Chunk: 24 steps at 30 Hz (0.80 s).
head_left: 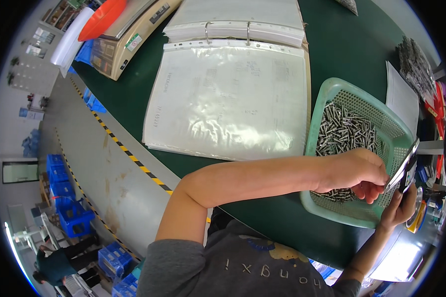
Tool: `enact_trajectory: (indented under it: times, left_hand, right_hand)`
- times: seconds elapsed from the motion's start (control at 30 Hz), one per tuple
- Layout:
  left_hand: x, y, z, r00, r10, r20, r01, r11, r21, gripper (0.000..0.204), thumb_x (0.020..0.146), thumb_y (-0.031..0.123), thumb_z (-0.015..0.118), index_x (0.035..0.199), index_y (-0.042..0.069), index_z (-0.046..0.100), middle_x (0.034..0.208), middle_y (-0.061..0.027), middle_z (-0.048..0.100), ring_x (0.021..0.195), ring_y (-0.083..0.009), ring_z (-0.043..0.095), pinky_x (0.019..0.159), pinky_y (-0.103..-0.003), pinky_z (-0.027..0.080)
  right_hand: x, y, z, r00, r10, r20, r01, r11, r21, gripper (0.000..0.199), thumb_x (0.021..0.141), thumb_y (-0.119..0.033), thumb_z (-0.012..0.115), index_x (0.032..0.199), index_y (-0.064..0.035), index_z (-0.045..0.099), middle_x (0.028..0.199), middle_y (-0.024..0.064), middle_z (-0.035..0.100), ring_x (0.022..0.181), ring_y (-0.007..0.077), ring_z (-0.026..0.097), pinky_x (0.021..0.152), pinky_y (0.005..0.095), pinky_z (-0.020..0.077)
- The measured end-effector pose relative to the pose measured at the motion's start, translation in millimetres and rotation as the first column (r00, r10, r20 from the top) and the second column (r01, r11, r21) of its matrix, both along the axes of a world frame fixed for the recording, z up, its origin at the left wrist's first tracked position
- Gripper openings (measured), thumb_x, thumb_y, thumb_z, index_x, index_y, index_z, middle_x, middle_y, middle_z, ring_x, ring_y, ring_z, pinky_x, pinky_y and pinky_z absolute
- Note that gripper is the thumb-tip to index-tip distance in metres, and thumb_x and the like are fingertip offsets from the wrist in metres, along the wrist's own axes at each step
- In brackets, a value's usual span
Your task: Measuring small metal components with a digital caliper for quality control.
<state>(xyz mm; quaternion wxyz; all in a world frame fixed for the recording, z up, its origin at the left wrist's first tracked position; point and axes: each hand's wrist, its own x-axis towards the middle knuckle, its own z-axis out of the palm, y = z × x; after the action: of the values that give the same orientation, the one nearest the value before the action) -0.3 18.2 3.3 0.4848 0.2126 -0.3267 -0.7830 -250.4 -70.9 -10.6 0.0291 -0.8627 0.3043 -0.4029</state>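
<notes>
My left arm reaches across to the right, and my left hand [354, 171] is above a green plastic basket [332, 89]. Its fingers are curled closed beside a flat silver-and-black tool [405, 167] that resembles a caliper; what they pinch, if anything, is hidden. My right hand [399, 208] grips this tool from below, at the basket's right rim. Many small shiny metal pins [344, 129] lie heaped in the basket, some hidden under my left hand and forearm.
An open ring binder [223, 99] with sheets in clear sleeves lies left of the basket on the green table [282, 213]. A beige scale [116, 49] with an orange pan [101, 20] stands far left. Plastic bags [415, 62] lie far right. A person [59, 265] is beyond the floor tape.
</notes>
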Motion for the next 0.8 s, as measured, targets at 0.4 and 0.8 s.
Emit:
enact_trajectory:
  times: [0.4,0.8]
  left_hand:
    - [19.5,3.3,-7.9,0.999,-0.051,0.018,0.051,0.999,-0.018,0.028,0.091,0.027,0.051,0.101,0.001,0.053,0.092,-0.0083,0.057,0.087,-0.0169,0.055,0.08,-0.031,0.045]
    - [14.3,6.0,1.2,0.999,0.026,0.029,-0.027,1.0,0.006,0.032,0.087,0.027,0.056,0.104,0.0,0.052,0.092,-0.0087,0.057,0.085,-0.019,0.054,0.078,-0.034,0.043]
  right_hand:
    - [43.5,10.7,26.8,0.992,0.082,-0.091,-0.077,0.995,0.058,0.03,0.073,-0.019,0.063,0.089,0.0045,0.056,0.063,0.0096,0.048,0.048,0.0202,0.047,0.044,0.0288,0.0379]
    - [37.7,12.5,32.8,0.993,0.112,-0.047,-0.111,0.994,0.015,0.035,0.069,-0.027,0.071,0.085,0.001,0.059,0.058,0.0084,0.048,0.044,0.0234,0.048,0.041,0.031,0.0366]
